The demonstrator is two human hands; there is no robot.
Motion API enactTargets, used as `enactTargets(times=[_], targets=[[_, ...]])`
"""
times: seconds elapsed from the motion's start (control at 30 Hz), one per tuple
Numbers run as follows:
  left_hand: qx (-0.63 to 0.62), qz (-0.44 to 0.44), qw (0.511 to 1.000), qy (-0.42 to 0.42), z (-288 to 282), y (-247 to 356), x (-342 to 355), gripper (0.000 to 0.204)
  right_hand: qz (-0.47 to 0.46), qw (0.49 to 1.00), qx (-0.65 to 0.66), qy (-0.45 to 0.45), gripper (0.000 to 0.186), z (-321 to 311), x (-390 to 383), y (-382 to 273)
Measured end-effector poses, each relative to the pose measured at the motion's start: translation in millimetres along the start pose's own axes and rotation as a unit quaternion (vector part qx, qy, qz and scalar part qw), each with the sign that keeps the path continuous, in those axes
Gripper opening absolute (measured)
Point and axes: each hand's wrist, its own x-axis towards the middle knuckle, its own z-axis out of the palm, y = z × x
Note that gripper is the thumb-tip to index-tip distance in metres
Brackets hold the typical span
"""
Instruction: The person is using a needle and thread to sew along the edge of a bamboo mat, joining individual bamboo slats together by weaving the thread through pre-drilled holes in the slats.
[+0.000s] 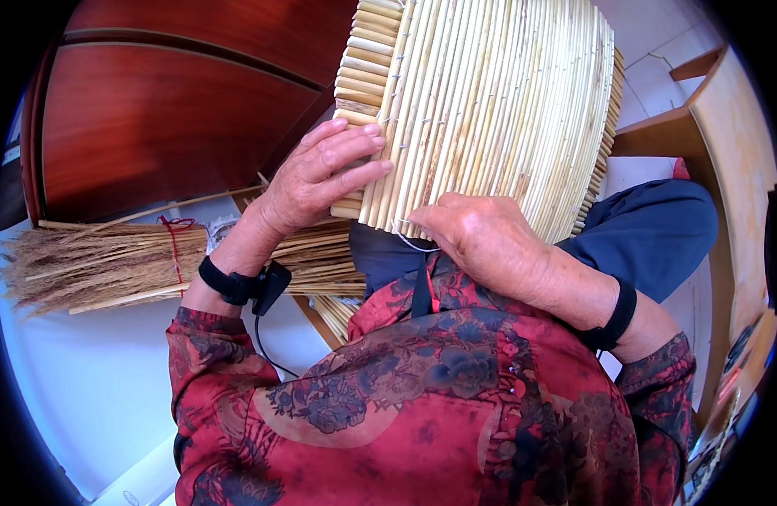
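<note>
A mat of pale, straight plant stalks (498, 110), bound side by side with rows of stitches, stands over my lap at the upper middle. My left hand (325, 173) holds its left edge, the fingers laid over the stalks and the thumb not clearly seen. My right hand (485, 240) is at the mat's near lower edge, thumb and forefinger pinched together. A thin white thread (415, 246) loops down from the last stalks beside those fingertips. Whether a needle is in the pinch is hidden.
A bundle of feathery dried stalks (110, 257) tied with red string (176, 244) lies at the left. Behind it stands a reddish-brown wooden cabinet (169, 118). A wooden piece of furniture (730, 126) is on the right, close to my knee (671, 219).
</note>
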Motion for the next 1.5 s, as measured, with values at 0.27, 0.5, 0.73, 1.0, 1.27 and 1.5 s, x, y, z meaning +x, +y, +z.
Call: enactTargets(times=[0.27,0.5,0.73,1.0,1.27,1.5], targets=[[-0.003,0.002,1.000,0.003,-0.4,0.4,1.1,0.040,0.006,1.000,0.009,-0.017,0.012,-1.5,1.5,-2.2],[-0.009,0.001,1.000,0.000,-2.2,0.6,0.9,0.039,0.011,0.999,0.017,-0.034,0.011,-3.1,4.7,-5.6],[-0.012,0.003,1.000,0.004,-1.6,0.3,0.4,0.040,0.018,0.999,0.024,-0.034,0.010,-3.0,6.0,-7.7],[-0.037,0.002,0.999,-0.008,-4.5,2.0,2.7,0.057,0.022,0.999,0.021,-0.044,0.009,-5.7,6.3,-8.6],[-0.051,0.003,0.999,-0.001,-3.8,1.8,2.6,0.061,0.019,0.999,0.042,-0.022,0.005,-4.2,6.9,-8.0],[-0.057,0.007,0.998,-0.004,-4.0,1.1,2.9,0.060,0.023,0.998,0.046,-0.018,0.004,-4.3,6.0,-7.7]])
